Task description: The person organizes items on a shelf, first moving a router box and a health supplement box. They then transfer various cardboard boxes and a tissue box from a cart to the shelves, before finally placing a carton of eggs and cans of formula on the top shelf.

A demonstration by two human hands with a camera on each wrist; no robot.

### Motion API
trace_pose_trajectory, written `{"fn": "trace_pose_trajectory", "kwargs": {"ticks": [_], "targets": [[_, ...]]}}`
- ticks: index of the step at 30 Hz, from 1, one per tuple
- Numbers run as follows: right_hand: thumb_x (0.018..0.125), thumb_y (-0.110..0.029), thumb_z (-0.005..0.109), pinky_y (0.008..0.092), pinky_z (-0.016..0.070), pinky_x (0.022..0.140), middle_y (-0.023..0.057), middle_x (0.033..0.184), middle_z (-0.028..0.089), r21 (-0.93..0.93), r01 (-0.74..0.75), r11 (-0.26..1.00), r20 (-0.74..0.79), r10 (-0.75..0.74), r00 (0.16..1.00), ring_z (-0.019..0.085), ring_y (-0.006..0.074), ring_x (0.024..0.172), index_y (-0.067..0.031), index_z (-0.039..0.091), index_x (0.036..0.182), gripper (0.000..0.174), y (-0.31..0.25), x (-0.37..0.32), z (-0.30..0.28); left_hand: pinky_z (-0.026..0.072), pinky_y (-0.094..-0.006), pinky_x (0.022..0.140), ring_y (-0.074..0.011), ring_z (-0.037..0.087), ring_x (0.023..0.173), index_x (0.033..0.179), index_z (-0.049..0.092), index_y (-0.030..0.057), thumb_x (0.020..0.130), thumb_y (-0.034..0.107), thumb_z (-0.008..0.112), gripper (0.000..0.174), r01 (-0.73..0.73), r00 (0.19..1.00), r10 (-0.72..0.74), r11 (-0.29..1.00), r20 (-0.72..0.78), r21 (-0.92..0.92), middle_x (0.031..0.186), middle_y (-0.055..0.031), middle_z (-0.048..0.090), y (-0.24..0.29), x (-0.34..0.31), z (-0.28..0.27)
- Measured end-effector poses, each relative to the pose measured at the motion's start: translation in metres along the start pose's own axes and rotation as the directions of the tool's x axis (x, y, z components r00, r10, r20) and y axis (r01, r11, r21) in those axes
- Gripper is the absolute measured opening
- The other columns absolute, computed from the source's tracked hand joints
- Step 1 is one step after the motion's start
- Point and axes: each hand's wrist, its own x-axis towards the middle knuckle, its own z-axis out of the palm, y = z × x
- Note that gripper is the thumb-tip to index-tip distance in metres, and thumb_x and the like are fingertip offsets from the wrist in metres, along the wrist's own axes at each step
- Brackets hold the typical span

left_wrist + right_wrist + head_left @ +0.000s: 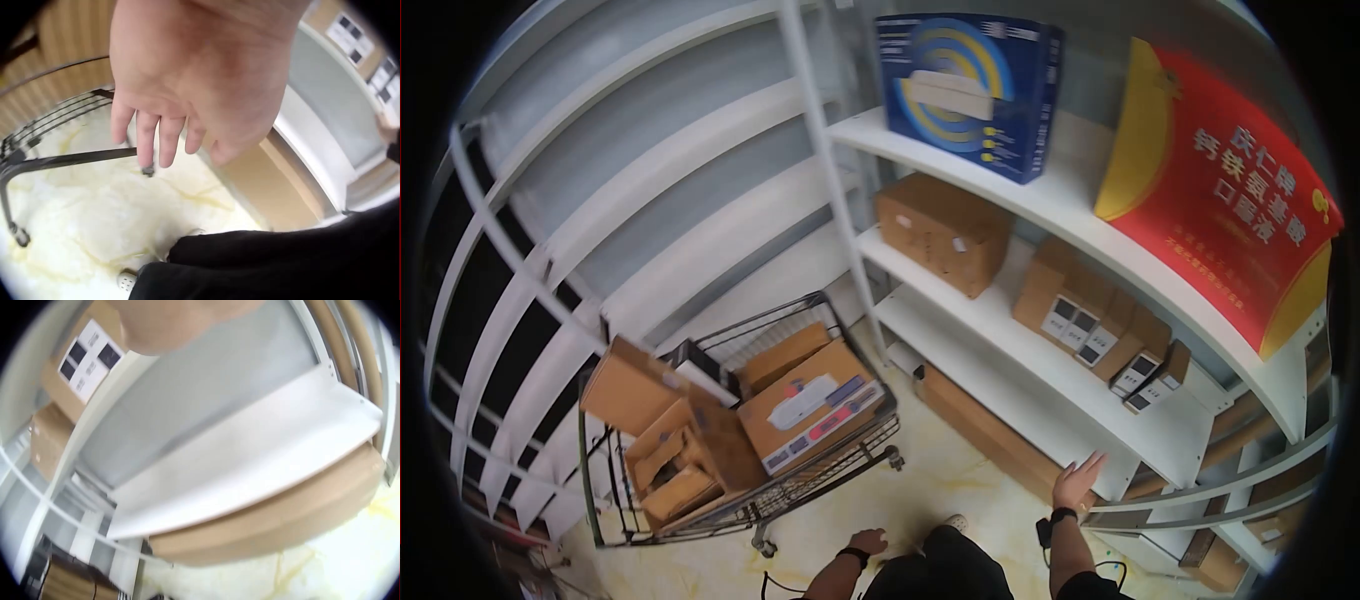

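My left hand (868,542) hangs low in front of my body, right of the cart. The left wrist view shows that hand (194,81) palm toward the camera, fingers loosely extended, holding nothing. My right hand (1079,482) is raised beside the lower shelf (1000,385), fingers extended and nothing held; whether it touches the shelf edge I cannot tell. In the right wrist view only part of the hand (181,322) shows at the top, above the white shelf (250,456). A long brown carton (275,525) lies beneath that shelf.
A wire cart (830,475) with opened cartons (700,440) stands at left. Shelves carry a blue box (970,90), a brown carton (945,235) and several labelled cartons (1090,310). A red and yellow sign (1220,190) stands at upper right. Empty-looking shelving (680,150) lines the left.
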Motion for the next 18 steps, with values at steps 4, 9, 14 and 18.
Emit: {"fn": "trace_pose_trajectory", "kwargs": {"ticks": [4,9,14,18], "targets": [[0.066,-0.019,0.060,0.0411,0.0373,0.091,0.0295,0.137,0.000,-0.016,-0.114,0.993,0.764,0.086,0.639,0.031,0.0447,0.117,-0.0003,0.007,0.134,0.088,-0.046,-0.134,0.023,0.0416,-0.0409,0.085,-0.0305,0.052,0.101,0.116,0.046,0.0095,0.076,0.037,0.049,0.048,0.217,0.902,-0.346,0.880,-0.258,-0.423,0.107,-0.0158,0.056,-0.100,-0.086,0.042],[0.073,-0.033,0.049,0.0373,0.0388,0.090,0.0235,0.119,0.044,0.354,0.382,0.854,0.934,-0.347,-0.090,0.049,0.0347,0.104,0.0002,0.044,0.118,0.056,-0.112,-0.243,0.080,0.0424,-0.0393,0.084,-0.0303,0.053,0.099,0.114,0.048,0.0084,0.076,0.035,0.050,0.047,0.346,0.685,-0.705,0.535,-0.182,-0.770,0.104,-0.0172,0.057,-0.164,-0.210,0.127],[0.074,-0.031,0.047,0.0368,0.0385,0.090,0.0175,0.113,0.052,0.492,0.401,0.772,0.868,-0.470,-0.160,0.049,0.0314,0.105,-0.0025,0.053,0.109,0.046,-0.201,-0.280,0.033,0.0409,-0.0378,0.087,-0.0330,0.051,0.101,0.114,0.050,0.0089,0.074,0.034,0.051,0.047,0.593,0.581,-0.809,0.342,0.093,-0.729,0.107,-0.0183,0.056,-0.177,-0.298,0.271],[0.074,-0.032,0.047,0.0368,0.0401,0.088,0.0182,0.107,0.055,0.539,0.429,0.725,0.833,-0.534,-0.144,0.051,0.0327,0.101,-0.0038,0.055,0.107,0.044,-0.231,-0.293,0.032,0.0408,-0.0377,0.087,-0.0332,0.051,0.102,0.111,0.053,0.0083,0.076,0.038,0.052,0.046,0.632,0.696,-0.686,0.443,0.214,-0.636,0.106,-0.0195,0.056,-0.191,-0.300,0.322]]}}
